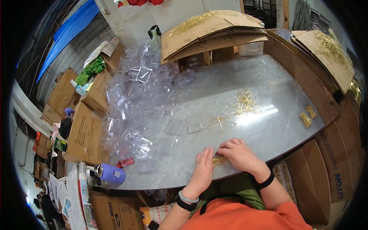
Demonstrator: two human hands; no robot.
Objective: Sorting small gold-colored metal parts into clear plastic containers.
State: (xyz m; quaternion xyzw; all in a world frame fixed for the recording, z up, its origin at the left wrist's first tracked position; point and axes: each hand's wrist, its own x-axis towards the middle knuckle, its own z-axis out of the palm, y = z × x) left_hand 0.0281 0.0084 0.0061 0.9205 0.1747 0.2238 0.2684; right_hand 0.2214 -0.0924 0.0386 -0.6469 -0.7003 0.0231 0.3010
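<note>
At the near edge of the grey tabletop, both hands meet around a small bundle of thin gold wire-like pieces (pixel 219 160). My left hand (pixel 203 166) presses the bundle's left end, its fingers straight and close together. Over the right end, my right hand (pixel 239 155) has its fingers bent and closed on the bundle. My palms and fingers hide much of it. Beyond the hands lies a loose heap of the same gold pieces (pixel 246 103), with a smaller scatter (pixel 220 122) nearer. Two tied gold bundles (pixel 306 120) rest at the right edge.
Clear plastic boxes (pixel 142 96) pile up across the table's left side. A purple bottle (pixel 111 173) lies near a red wrapper (pixel 125 162). Cardboard sheets (pixel 211 32) holding gold pieces stand at the back. Cardboard boxes (pixel 86 134) border the left, and a cardboard wall (pixel 303 76) the right.
</note>
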